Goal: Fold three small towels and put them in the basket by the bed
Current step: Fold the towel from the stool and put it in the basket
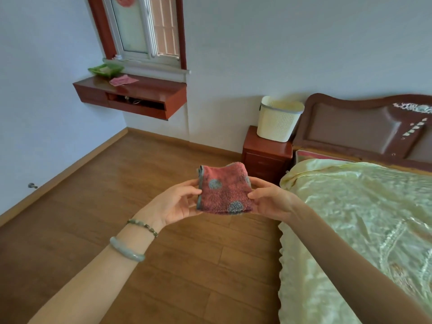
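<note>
Holding a folded pink towel (224, 189) with grey dots up over the wooden floor (117, 206), both hands are pinching it: the left hand (178, 202) is gripping the grey-trimmed left edge, the right hand (268, 199) is clasping the right edge, fingers curled round the cloth. The cream laundry basket (278, 119) is sitting on the red nightstand (266, 160) beside the bed (362, 218), well apart from the towel. A jade bangle (126, 250) is circling the left wrist.
</note>
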`<action>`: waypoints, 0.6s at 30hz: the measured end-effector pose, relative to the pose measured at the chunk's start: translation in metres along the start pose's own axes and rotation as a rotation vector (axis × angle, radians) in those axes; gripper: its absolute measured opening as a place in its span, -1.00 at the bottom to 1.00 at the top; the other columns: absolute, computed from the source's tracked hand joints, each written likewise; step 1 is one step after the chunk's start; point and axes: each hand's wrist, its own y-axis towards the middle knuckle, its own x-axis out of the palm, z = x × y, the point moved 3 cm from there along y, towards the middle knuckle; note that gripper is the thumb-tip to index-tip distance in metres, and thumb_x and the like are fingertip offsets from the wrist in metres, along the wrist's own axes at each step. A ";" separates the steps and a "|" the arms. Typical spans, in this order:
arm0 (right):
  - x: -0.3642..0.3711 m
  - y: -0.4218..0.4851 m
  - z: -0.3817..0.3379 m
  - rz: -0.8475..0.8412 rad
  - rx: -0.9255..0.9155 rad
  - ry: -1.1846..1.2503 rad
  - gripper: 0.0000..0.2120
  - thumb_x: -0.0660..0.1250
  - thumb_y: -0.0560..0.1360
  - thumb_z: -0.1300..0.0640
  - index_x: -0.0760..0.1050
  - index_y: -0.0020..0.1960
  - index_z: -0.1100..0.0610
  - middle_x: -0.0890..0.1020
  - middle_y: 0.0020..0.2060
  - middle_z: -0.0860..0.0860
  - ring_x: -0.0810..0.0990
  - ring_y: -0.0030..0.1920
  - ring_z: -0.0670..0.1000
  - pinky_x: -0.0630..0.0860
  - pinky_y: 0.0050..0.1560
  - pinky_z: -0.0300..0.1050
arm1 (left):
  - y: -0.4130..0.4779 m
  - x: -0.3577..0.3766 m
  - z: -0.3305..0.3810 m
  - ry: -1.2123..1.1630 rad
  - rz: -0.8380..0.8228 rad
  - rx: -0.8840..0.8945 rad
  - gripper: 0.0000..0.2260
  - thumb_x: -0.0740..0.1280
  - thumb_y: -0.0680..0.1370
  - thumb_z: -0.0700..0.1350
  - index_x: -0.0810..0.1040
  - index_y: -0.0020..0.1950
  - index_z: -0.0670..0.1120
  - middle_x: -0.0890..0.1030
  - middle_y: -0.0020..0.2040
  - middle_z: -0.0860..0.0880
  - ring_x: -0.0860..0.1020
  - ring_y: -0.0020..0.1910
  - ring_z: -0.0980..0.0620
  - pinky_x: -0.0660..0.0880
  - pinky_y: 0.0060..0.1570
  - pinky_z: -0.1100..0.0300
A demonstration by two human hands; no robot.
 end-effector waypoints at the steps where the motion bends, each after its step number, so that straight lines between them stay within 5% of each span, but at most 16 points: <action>1: -0.008 0.007 -0.010 0.017 -0.009 0.006 -0.38 0.38 0.23 0.38 0.41 0.29 0.17 0.58 0.09 0.15 0.59 0.09 0.16 0.52 0.14 0.10 | 0.018 0.000 0.008 0.007 -0.012 -0.010 -0.64 0.21 0.52 -0.34 0.50 0.28 -0.14 0.58 -0.02 -0.13 0.56 -0.11 0.00 0.61 -0.22 0.10; 6: -0.063 0.055 -0.052 0.121 -0.042 0.053 -0.36 0.38 0.21 0.40 0.41 0.28 0.16 0.56 0.12 0.17 0.57 0.13 0.19 0.51 0.17 0.14 | 0.115 -0.005 0.050 0.053 -0.101 -0.042 -0.62 0.27 0.48 -0.31 0.51 0.29 -0.14 0.55 0.10 -0.19 0.52 0.04 -0.07 0.57 -0.01 0.00; 12: -0.130 0.129 -0.112 0.223 -0.101 0.102 -0.28 0.39 0.19 0.42 0.37 0.34 0.18 0.53 0.16 0.20 0.56 0.13 0.21 0.59 0.05 0.10 | 0.243 -0.009 0.111 0.122 -0.192 -0.077 -0.65 0.26 0.49 -0.29 0.52 0.27 -0.15 0.55 0.09 -0.18 0.51 0.05 -0.07 0.59 -0.06 0.04; 18: -0.193 0.189 -0.170 0.336 -0.144 0.102 -0.21 0.44 0.13 0.36 0.36 0.35 0.18 0.50 0.19 0.21 0.51 0.20 0.24 0.50 0.20 0.16 | 0.360 -0.002 0.175 0.213 -0.315 -0.137 -0.63 0.30 0.48 -0.26 0.51 0.30 -0.15 0.53 0.10 -0.18 0.52 0.01 -0.04 0.57 -0.03 0.06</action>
